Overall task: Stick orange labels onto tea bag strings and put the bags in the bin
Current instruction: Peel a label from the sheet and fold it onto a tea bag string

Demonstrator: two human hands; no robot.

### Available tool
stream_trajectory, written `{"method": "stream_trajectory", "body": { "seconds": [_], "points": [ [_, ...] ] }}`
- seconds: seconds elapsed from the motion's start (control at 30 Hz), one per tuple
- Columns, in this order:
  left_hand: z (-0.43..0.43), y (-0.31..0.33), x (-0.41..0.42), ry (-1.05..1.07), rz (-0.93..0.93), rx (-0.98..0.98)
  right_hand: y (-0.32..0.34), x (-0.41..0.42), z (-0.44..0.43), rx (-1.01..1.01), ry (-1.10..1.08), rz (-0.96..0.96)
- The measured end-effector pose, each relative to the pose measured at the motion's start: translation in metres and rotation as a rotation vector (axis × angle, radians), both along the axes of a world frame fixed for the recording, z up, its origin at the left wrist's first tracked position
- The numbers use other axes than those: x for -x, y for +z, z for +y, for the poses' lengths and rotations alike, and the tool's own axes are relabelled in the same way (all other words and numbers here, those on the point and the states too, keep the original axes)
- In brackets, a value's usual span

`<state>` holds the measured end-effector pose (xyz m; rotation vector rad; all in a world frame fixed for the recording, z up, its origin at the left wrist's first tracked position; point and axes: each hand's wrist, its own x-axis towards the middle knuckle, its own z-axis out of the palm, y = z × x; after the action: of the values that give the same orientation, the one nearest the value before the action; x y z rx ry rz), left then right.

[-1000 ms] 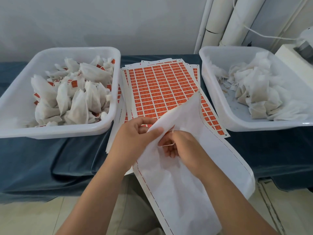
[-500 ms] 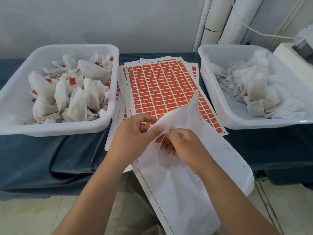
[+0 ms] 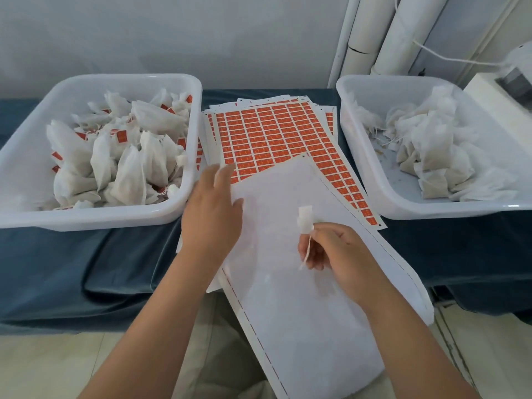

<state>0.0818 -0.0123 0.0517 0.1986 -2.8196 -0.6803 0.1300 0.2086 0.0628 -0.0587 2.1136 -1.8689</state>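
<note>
Head cam, going left to right. Over at 9 o'clock sits a white bin (image 3: pixel 95 218) piled with tea bags (image 3: pixel 126 168) that already carry orange tags on their strings. It's parked on a dark blue cloth (image 3: pixel 72 269) covering the table.

Next up, the left hand (image 3: pixel 211 217) is palm down with fingers straight and spread, gripping nothing, right at the left edge of a big white backing sheet (image 3: pixel 282 283). The fingertips are blurry, so I can't tell if it's actually pressing on the paper.

Up at 12 o'clock is the stack of orange label sheets (image 3: pixel 270 133), fanned out between the two bins. The white sheet lies over its near corner and droops off the table edge toward 6 o'clock.

Just right of center, the right hand (image 3: pixel 339 251) has thumb and forefinger pinched on a small white tab (image 3: pixel 305 218), with a short bit of string (image 3: pixel 306 250) dangling below the fingers. Can't make out whether a bag hangs off it.

At 3 o'clock the second white bin (image 3: pixel 426 210) holds plain white tea bags (image 3: pixel 431 156), heaped toward its far right side. Some white pipes (image 3: pixel 403 33) run up the wall at 1 o'clock.
</note>
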Motion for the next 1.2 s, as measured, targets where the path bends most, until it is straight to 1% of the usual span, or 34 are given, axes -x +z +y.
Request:
{"method": "stream_trajectory", "body": {
  "seconds": [0.03, 0.07, 0.1, 0.13, 0.17, 0.23, 0.27, 0.3, 0.43, 0.53, 0.6, 0.67, 0.7, 0.77, 0.83, 0.9, 0.97, 1.1, 1.2],
  "points": [
    [0.003, 0.001, -0.004, -0.071, 0.043, 0.033, 0.001, 0.000, 0.002, -0.004, 0.020, 0.004],
    [0.006, 0.004, -0.008, -0.178, 0.059, 0.022, 0.003, 0.001, 0.004, -0.010, 0.037, 0.007],
    [0.010, 0.007, -0.013, -0.304, 0.036, -0.037, 0.004, 0.002, 0.005, -0.010, 0.048, 0.004],
    [0.015, 0.011, -0.019, -0.397, -0.041, -0.138, 0.006, 0.002, 0.007, -0.006, 0.059, -0.003],
    [0.021, 0.014, -0.024, -0.441, -0.153, -0.274, 0.007, 0.003, 0.008, -0.010, 0.072, -0.008],
    [0.036, 0.022, -0.032, -0.393, -0.352, -0.587, 0.008, 0.003, 0.010, -0.049, 0.105, -0.009],
    [0.041, 0.023, -0.034, -0.341, -0.416, -0.708, 0.009, 0.002, 0.010, -0.075, 0.122, -0.007],
    [0.045, 0.023, -0.035, -0.298, -0.441, -0.791, 0.010, 0.002, 0.010, -0.093, 0.135, -0.007],
    [0.045, 0.022, -0.036, -0.195, -0.427, -1.057, 0.009, -0.001, 0.010, -0.095, 0.138, 0.000],
    [0.045, 0.022, -0.038, -0.119, -0.340, -1.193, 0.008, -0.003, 0.013, -0.101, 0.144, 0.003],
    [0.047, 0.023, -0.038, -0.037, -0.247, -1.252, 0.010, -0.005, 0.015, -0.145, 0.148, -0.005],
    [0.048, 0.025, -0.037, 0.029, -0.168, -1.320, 0.015, -0.009, 0.018, -0.274, 0.150, 0.022],
    [0.048, 0.026, -0.036, 0.044, -0.138, -1.352, 0.018, -0.011, 0.020, -0.385, 0.149, 0.068],
    [0.049, 0.029, -0.037, 0.028, -0.098, -1.396, 0.027, -0.016, 0.023, -0.682, 0.171, 0.233],
    [0.052, 0.033, -0.037, -0.010, -0.069, -1.411, 0.042, -0.018, 0.025, -0.954, 0.249, 0.371],
    [0.055, 0.035, -0.036, -0.030, -0.039, -1.350, 0.062, -0.018, 0.026, -1.104, 0.325, 0.439],
    [0.057, 0.037, -0.034, -0.026, -0.016, -1.280, 0.083, -0.015, 0.029, -1.171, 0.400, 0.514],
    [0.062, 0.042, -0.032, -0.049, 0.015, -1.228, 0.120, -0.008, 0.032, -1.203, 0.508, 0.635],
    [0.070, 0.044, -0.033, -0.095, 0.029, -1.208, 0.132, -0.004, 0.033, -1.163, 0.568, 0.695]
  ]
}}
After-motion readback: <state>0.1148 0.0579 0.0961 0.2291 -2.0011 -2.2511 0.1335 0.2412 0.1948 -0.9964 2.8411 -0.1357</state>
